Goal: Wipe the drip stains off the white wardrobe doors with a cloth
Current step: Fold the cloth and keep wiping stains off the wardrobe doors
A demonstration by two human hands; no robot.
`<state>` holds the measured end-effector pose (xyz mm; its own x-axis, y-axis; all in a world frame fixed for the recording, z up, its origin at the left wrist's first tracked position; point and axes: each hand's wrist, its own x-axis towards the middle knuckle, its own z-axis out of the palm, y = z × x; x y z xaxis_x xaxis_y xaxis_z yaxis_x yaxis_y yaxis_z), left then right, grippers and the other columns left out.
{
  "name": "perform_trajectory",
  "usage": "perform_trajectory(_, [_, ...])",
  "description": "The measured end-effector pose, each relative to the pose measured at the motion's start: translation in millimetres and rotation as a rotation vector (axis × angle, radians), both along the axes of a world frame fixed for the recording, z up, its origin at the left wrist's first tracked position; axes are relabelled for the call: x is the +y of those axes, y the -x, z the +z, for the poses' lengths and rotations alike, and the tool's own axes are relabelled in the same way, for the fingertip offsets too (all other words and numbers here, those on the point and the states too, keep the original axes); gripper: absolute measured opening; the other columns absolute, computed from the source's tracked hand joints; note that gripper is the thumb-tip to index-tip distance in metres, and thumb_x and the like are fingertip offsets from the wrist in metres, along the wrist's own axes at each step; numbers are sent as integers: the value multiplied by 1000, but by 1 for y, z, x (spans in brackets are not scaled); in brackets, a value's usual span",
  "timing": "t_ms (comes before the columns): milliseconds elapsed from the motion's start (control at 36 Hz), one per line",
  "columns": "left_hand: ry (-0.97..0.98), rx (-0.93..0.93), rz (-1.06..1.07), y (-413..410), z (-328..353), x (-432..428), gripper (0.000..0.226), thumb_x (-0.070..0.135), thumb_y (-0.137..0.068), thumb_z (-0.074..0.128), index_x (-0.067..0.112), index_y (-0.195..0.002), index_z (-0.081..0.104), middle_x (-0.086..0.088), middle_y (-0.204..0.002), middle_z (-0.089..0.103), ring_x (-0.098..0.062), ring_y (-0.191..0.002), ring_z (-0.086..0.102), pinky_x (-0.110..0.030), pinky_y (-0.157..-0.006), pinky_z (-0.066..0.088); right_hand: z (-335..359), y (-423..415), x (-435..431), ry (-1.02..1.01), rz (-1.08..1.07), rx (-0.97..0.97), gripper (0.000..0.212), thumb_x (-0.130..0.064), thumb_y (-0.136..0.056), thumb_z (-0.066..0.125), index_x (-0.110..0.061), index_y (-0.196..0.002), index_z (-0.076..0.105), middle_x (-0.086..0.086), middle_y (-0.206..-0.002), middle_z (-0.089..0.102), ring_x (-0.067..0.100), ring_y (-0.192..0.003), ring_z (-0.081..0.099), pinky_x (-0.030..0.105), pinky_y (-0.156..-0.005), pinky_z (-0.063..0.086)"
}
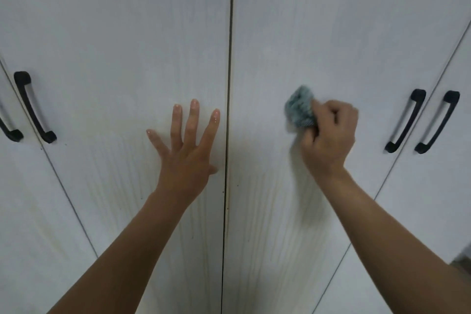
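1. So, two hands of mine are up against the wardrobe: my left hand (186,153) and my right hand (328,135).
2. My left hand lies flat on the left middle door (127,33), just beside the dark seam (229,84). Its fingers are straight and spread, and it grips nothing.
3. My right hand has its fingers curled tight round the one cloth (299,107), a blue-grey fluffy wad (its top sticks out past my knuckles). It presses the wad against the right middle door (331,20).
4. I count four white wardrobe doors: the two middle ones I touch, plus a far-left door (20,199) and a far-right door (433,199), each only partly in view.
5. I count four black handles, one per door: (9,131) (cut off by the edge), (33,107), (405,121) and (437,122).
6. Drip stains (112,186) run as faint vertical streaks down the lower part of both middle doors, below my hands. They are too faint to count.
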<state>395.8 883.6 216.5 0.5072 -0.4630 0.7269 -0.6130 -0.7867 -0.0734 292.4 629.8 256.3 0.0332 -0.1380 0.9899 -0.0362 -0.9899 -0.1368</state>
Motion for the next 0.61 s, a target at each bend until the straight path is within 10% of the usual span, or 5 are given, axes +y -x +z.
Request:
perform_trajectory(222, [1, 27, -4, 1, 0, 1, 144, 48, -55, 97, 27, -166, 8, -14, -172, -8, -39, -157, -15, -90, -102, 11, -78, 2, -4, 553, 125, 370, 23, 3, -90, 63, -11, -104, 73, 12, -89, 69, 27, -72, 56, 34, -59, 48])
perform_trajectory(472, [13, 24, -2, 2, 1, 0, 140, 47, -55, 97, 28, -165, 12, -13, -172, -5, -38, -157, -12, -90, -102, 12, 7, 21, -19, -231, 44, -73, 44, 9, -71, 51, -6, -110, 65, 19, -100, 58, 24, -95, 53, 16, -72, 34])
perform_trajectory(611, [23, 44, -20, 3, 2, 1, 142, 46, -55, 97, 31, -165, 8, -10, -172, -9, -36, -157, -15, -90, -103, 11, -42, 3, 8, -146, 34, 36, 42, 3, -74, 52, -8, -111, 68, 15, -100, 57, 33, -91, 55, 27, -66, 38])
